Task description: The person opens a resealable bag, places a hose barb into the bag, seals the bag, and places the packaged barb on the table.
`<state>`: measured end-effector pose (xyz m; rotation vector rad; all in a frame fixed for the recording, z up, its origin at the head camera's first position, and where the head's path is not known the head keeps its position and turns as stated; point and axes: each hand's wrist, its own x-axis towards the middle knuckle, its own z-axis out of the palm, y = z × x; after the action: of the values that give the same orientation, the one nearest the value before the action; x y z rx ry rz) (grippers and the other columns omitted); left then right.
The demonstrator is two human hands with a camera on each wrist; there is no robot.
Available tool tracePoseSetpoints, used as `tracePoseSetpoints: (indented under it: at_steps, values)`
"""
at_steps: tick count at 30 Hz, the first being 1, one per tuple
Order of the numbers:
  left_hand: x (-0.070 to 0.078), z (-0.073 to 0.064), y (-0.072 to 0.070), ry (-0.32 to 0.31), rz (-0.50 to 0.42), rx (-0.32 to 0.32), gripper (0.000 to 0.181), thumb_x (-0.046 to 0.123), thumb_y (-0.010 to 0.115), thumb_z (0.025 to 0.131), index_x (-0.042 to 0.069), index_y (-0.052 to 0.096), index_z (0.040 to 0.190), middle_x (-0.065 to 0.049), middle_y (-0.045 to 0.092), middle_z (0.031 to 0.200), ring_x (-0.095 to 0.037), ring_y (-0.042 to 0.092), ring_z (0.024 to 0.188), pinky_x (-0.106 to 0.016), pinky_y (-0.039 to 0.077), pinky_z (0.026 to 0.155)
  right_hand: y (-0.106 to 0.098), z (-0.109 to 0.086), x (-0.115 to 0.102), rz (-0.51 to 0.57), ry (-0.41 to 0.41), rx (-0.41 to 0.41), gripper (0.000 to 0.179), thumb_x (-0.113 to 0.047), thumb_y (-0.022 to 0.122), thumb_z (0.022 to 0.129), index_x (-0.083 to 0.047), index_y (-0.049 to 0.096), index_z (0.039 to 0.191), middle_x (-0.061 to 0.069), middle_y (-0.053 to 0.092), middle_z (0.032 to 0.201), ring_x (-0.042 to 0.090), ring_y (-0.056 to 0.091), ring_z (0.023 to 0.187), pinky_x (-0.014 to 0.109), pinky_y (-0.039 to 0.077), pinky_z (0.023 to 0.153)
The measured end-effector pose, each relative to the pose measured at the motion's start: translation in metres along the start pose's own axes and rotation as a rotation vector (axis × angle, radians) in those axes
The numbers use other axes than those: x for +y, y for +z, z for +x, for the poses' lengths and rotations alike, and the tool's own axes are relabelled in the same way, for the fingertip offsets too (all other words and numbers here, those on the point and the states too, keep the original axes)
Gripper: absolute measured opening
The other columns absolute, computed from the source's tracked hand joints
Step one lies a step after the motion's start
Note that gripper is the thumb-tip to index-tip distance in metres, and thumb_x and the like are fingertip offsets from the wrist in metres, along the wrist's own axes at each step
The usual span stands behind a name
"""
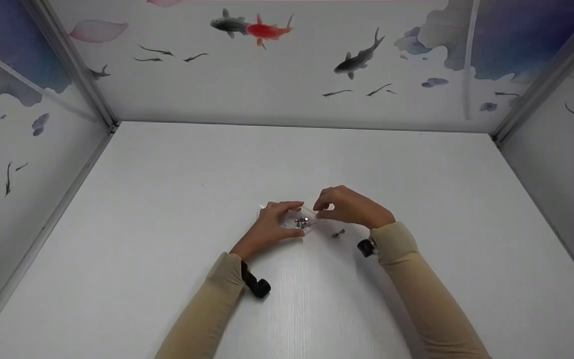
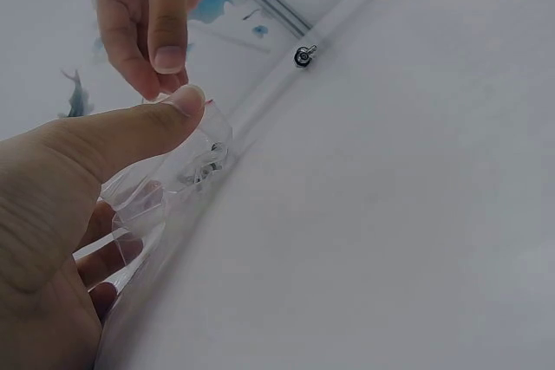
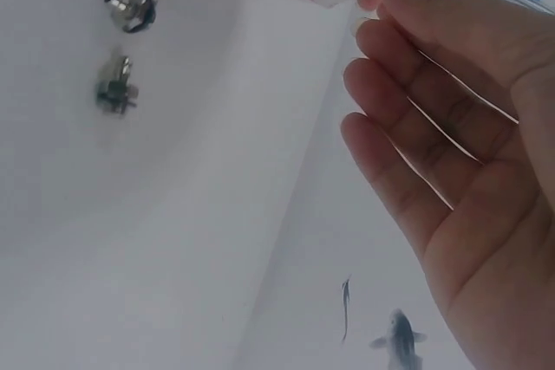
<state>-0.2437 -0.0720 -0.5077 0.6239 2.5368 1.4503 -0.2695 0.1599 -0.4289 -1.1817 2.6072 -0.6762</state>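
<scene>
A small clear plastic bag [image 1: 291, 217] with several shiny metal pieces [image 1: 302, 222] inside lies between the two hands. The left hand [image 1: 270, 225] holds the bag from its left side, thumb on the near side and fingers on the far side. At the bag's right edge, the right hand [image 1: 351, 207] pinches the plastic between thumb and forefinger, its other fingers loosely bent. A red line on the bag's edge shows in the right wrist view. Loose small metal fittings [image 3: 117, 94] lie on the table below the right hand; their exact kind is unclear.
The white table [image 1: 167, 169] carries the work near its middle. Printed panels with fish [image 1: 269, 31] stand along its back and sides. Black wrist cameras [image 1: 259, 287] sit on both beige sleeves [image 1: 429, 294].
</scene>
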Motion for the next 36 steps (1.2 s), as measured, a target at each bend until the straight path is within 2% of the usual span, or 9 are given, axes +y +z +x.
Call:
tracePoseSetpoints:
  at_steps: [4,13,18,24,29,36]
  values:
    - [0.0,0.0,0.0,-0.002,-0.002,0.007,0.064,0.034,0.079,0.078,0.028,0.054,0.136,0.006,0.06,0.131,-0.017,0.042,0.118,-0.045,0.028,0.105,-0.001,-0.007,0.005,0.014,0.055,-0.035,0.017,-0.008,0.072,0.085,-0.004,0.074,0.102,0.008,0.071,0.099,0.021,0.065,0.094,0.04,0.054,0.084]
    - [-0.001,0.0,0.0,0.021,0.017,0.012,0.064,0.035,0.08,0.077,0.027,0.055,0.136,0.005,0.061,0.131,-0.017,0.044,0.118,-0.044,0.026,0.106,-0.005,-0.02,0.013,0.033,0.246,-0.128,0.021,-0.014,0.073,0.085,-0.009,0.073,0.106,0.003,0.071,0.104,0.019,0.062,0.1,0.039,0.051,0.089]
    - [-0.001,0.001,0.0,0.017,0.007,0.007,0.065,0.035,0.08,0.077,0.025,0.054,0.136,0.004,0.061,0.131,-0.017,0.043,0.118,-0.044,0.03,0.106,-0.006,-0.026,0.018,0.031,0.25,-0.143,0.019,-0.013,0.072,0.085,-0.01,0.074,0.103,0.0,0.07,0.102,0.019,0.059,0.1,0.039,0.05,0.089]
    - [0.0,0.0,0.0,0.033,-0.005,-0.002,0.066,0.033,0.08,0.078,0.021,0.053,0.137,0.002,0.06,0.133,-0.02,0.043,0.119,-0.047,0.027,0.107,-0.003,-0.031,0.024,0.02,0.257,-0.172,0.018,-0.01,0.072,0.084,-0.012,0.074,0.102,0.0,0.07,0.099,0.017,0.058,0.095,0.037,0.05,0.086]
    - [0.0,-0.001,0.001,0.011,-0.005,-0.004,0.066,0.034,0.08,0.078,0.023,0.053,0.138,0.005,0.057,0.135,-0.02,0.042,0.121,-0.047,0.027,0.108,0.0,-0.033,0.027,0.026,0.282,-0.197,0.017,-0.008,0.071,0.085,-0.012,0.075,0.101,0.0,0.069,0.098,0.014,0.058,0.09,0.034,0.051,0.082]
    - [0.0,0.0,0.0,-0.007,0.004,0.003,0.066,0.034,0.08,0.077,0.026,0.054,0.137,0.006,0.058,0.133,-0.019,0.042,0.12,-0.045,0.031,0.106,0.004,-0.033,0.03,0.026,0.297,-0.187,0.016,-0.007,0.073,0.083,-0.013,0.075,0.098,-0.001,0.069,0.096,0.013,0.059,0.087,0.032,0.052,0.08]
